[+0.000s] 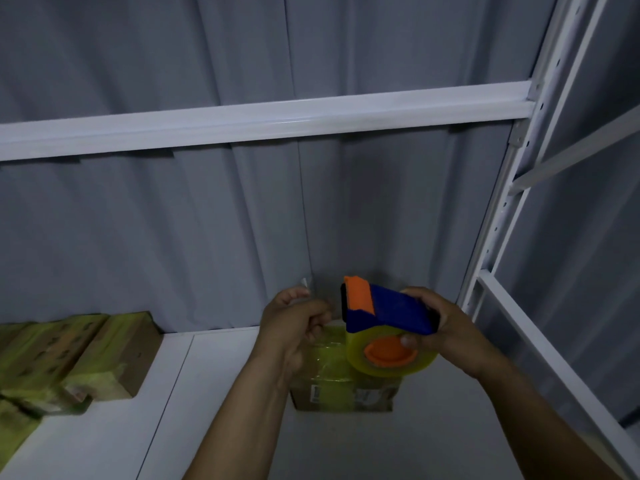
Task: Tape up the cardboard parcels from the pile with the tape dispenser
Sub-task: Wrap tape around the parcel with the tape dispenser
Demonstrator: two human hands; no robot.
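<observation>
My right hand grips the blue and orange tape dispenser, whose yellowish clear tape roll hangs below it. My left hand pinches the free end of the clear tape, pulled out to the left of the dispenser. Both hands hover above a small cardboard parcel on the white shelf; its top is wrapped in yellowish tape and partly hidden by my hands.
A pile of tape-wrapped cardboard parcels lies at the left of the shelf. A white crossbeam runs overhead and a white rack upright stands at the right. Grey curtain hangs behind.
</observation>
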